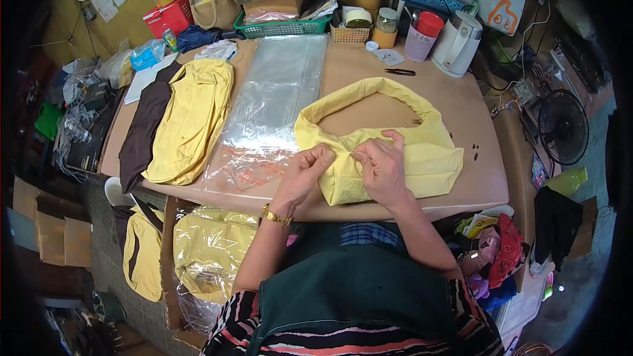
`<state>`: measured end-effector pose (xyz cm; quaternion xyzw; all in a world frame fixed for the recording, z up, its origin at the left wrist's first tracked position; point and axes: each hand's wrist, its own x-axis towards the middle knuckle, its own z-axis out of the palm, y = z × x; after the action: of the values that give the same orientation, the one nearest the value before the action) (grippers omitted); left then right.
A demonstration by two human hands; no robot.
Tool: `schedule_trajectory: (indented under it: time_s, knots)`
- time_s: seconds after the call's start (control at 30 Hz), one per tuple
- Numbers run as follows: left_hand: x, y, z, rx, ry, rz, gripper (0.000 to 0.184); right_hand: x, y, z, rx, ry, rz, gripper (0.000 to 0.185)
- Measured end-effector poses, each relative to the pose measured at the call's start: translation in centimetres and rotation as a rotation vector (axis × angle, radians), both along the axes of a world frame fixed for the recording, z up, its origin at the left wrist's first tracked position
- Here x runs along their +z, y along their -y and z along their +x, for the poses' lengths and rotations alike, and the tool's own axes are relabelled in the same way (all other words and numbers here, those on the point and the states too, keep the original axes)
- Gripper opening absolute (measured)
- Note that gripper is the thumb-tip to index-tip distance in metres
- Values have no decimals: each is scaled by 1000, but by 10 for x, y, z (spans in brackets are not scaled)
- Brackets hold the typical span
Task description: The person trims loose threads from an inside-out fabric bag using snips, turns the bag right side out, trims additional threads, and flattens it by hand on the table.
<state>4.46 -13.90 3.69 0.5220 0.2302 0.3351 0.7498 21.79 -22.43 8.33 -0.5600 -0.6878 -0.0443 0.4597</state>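
A yellow fabric bag (422, 161) with a wide looped strap lies on the brown-covered table (369, 59), close to its front edge. My left hand (306, 170), with a gold bracelet at the wrist, pinches the bag's fabric at its left part. Just to the right, my right hand (382, 166) pinches the same fabric, its index finger raised and bent. The two hands are a short gap apart. Left of the bag lies a stack of clear plastic sleeves (280, 86). Further left are a folded yellow fabric piece (194, 118) and a dark brown one (148, 125).
Small black scissors (399, 72) lie behind the bag. Along the back stand a green basket (283, 28), a jar (386, 21), a pink cup holder (420, 43) and a white kettle (457, 43). A box of plastic-wrapped yellow items (214, 250) sits below the front edge; a fan (562, 125) is at right.
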Motion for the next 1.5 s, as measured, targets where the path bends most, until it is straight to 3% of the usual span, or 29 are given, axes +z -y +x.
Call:
schedule_trajectory:
  time_s: [0.03, 0.1, 0.13, 0.2, 0.3, 0.43, 0.53, 0.6, 0.63, 0.7, 0.83, 0.9, 0.93, 1.0, 1.03, 1.07, 1.1, 1.13, 1.2, 1.23, 1.27, 1.33, 1.47, 1.5]
  knots:
    - [3, -2, -3, 0, 0, 0, 18, 0, -1, 0, 7, -26, 2, 5]
    - [23, -1, -7, -24, -251, 572, 21, 4, -1, 0, 37, -22, -8, 5]
    - [23, -1, -6, -24, -252, 570, 21, 7, 0, 0, 68, -18, -19, 4]
    - [24, -1, -4, 179, -386, 837, 26, 13, 4, -5, 67, -17, -70, 6]
    - [23, 4, 0, 326, -440, 871, 30, 15, 6, -5, 31, 27, -119, 9]
    - [36, 6, -6, 211, -301, 850, 26, 11, 7, 3, 14, 60, -86, 18]
    - [31, -5, -12, 58, -389, 631, 21, 16, 10, -2, -26, 62, -113, 20]
    - [29, -5, -12, 1, -233, 226, 18, 14, 11, 1, -57, 107, -110, 20]
    - [25, -6, -10, 1, -233, 227, 18, 12, 11, 2, -89, 153, -107, 20]
    - [15, -3, -4, 56, 51, 36, 16, 9, 10, 4, -115, 162, -110, 18]
    - [13, 7, 3, 136, 64, 166, 14, 21, 13, 1, -108, 125, -189, 18]
    - [19, 10, 2, 186, -18, 459, 11, 22, 9, 2, -80, 108, -234, 17]
    - [20, 13, 4, 185, -19, 455, 11, 23, 7, 3, -51, 90, -276, 17]
    - [24, 17, 9, 380, -72, 692, 19, 26, 2, 2, -17, 68, -303, 17]
    - [18, 20, 8, 381, -73, 694, 19, 28, 0, 2, 17, 49, -327, 17]
    - [5, 27, 6, 596, -169, 723, 23, 28, -1, 1, 18, 51, -324, 17]
    - [-2, 34, 3, 813, -265, 746, 28, 27, -1, 1, 4, 26, -227, 15]
    - [-7, 42, -1, 816, -263, 749, 28, 27, -3, 1, -10, 1, -129, 12]
    - [-16, 58, -9, 355, -510, 294, 35, 25, -5, 1, -12, -24, -90, 11]
    - [-38, 58, -7, 259, -325, 214, 29, 24, -5, 0, -12, -48, -57, 10]
    - [-35, 55, -6, 260, -328, 212, 29, 28, -5, -4, -10, -50, -59, 10]
    - [-25, 49, -4, 196, -181, -42, 22, 39, -4, -12, -12, -65, -183, 11]
    - [-28, 48, 5, 293, -82, 18, 19, 31, -20, -2, -9, 94, -185, 9]
    - [-30, 48, 4, 294, -80, 67, 21, 30, -25, 0, -21, 84, -142, 16]
